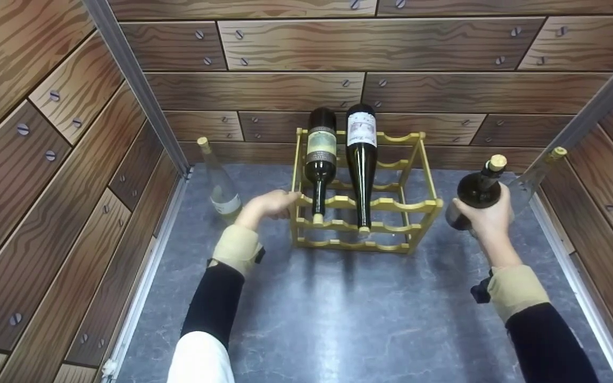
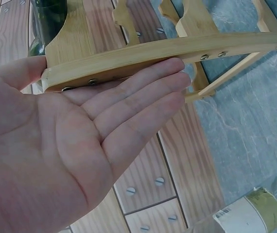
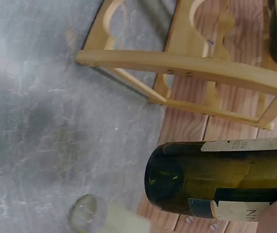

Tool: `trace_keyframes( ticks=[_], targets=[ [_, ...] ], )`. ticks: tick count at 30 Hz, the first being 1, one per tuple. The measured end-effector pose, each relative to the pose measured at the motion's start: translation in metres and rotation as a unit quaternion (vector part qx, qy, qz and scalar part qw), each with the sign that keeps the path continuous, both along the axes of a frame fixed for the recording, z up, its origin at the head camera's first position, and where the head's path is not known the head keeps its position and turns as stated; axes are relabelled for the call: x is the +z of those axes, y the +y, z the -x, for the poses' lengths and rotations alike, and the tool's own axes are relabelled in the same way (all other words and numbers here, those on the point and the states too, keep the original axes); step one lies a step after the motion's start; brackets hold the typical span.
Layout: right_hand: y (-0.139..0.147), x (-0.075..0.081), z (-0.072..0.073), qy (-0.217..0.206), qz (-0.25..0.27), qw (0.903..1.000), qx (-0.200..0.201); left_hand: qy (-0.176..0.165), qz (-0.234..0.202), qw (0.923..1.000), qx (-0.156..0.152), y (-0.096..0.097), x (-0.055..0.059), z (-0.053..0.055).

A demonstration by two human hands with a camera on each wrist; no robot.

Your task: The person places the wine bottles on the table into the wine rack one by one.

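Observation:
My left hand is at the upper front left corner of a light wooden wine rack. In the left wrist view, the end of the rack's post lies between the thumb and the nearly straight fingers. With my right hand I grip a dark green wine bottle by its body, cork up, to the right of the rack. Its base shows in the right wrist view and appears off the floor; the hand covers part of its label. Two dark wine bottles, one with a greenish label and one with a white label, lie on the rack's top level, necks toward me.
A clear corked bottle stands on the floor left of the rack. Another clear bottle stands behind my right hand. Wood-patterned walls enclose the grey marbled floor at the back and both sides.

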State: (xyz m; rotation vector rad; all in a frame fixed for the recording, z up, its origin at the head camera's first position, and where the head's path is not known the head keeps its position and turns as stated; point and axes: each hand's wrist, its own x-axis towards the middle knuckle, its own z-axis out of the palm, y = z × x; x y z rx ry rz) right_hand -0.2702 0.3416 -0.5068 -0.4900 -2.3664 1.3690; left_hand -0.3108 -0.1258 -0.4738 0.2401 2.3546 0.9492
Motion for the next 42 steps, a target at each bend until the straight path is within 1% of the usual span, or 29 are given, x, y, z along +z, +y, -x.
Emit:
trace_keyframes(
  ticks=[5, 10, 13, 16, 19, 22, 25, 29, 33, 35, 38, 41, 42],
  targets=[
    [-0.006, 0.013, -0.001, 0.013, -0.013, 0.9997, 0.015, 0.001, -0.002, 1.0000, -0.002, -0.001, -0.001, 0.000],
    [-0.013, 0.026, -0.003, 0.028, -0.022, 0.9991, 0.025, 0.010, -0.002, 0.9999, 0.001, -0.001, -0.001, -0.001],
    [-0.018, 0.034, -0.005, 0.048, -0.015, 0.9982, 0.034, 0.018, 0.003, 0.9998, 0.001, 0.000, -0.001, -0.002],
    [-0.023, 0.039, -0.006, 0.078, -0.001, 0.9960, 0.044, 0.028, 0.010, 0.9996, 0.001, 0.000, 0.000, -0.004],
    [-0.029, 0.043, -0.008, 0.112, 0.002, 0.9922, 0.054, 0.038, 0.016, 0.9991, 0.003, 0.000, 0.000, -0.005],
    [-0.035, 0.044, -0.009, 0.159, 0.006, 0.9844, 0.076, 0.049, 0.020, 0.9986, 0.003, 0.001, 0.000, -0.005],
    [-0.040, 0.045, -0.010, 0.206, 0.004, 0.9733, 0.101, 0.061, 0.025, 0.9978, 0.001, 0.002, 0.000, -0.005],
    [-0.051, 0.050, -0.014, 0.252, -0.012, 0.9589, 0.130, 0.071, 0.033, 0.9969, 0.000, 0.002, 0.000, -0.007],
    [-0.068, 0.065, -0.026, 0.274, -0.043, 0.9499, 0.144, 0.084, 0.040, 0.9957, 0.007, 0.003, 0.003, -0.009],
    [-0.073, 0.070, -0.030, 0.277, -0.060, 0.9476, 0.147, 0.096, 0.048, 0.9942, 0.008, 0.003, 0.005, -0.010],
    [-0.070, 0.064, -0.025, 0.274, -0.078, 0.9467, 0.150, 0.113, 0.058, 0.9919, 0.007, 0.004, 0.007, -0.010],
    [-0.064, 0.053, -0.017, 0.278, -0.098, 0.9423, 0.160, 0.121, 0.063, 0.9907, 0.008, 0.004, 0.008, -0.011],
    [-0.062, 0.051, -0.015, 0.282, -0.107, 0.9394, 0.164, 0.122, 0.062, 0.9906, 0.010, 0.004, 0.009, -0.011]
  ],
)
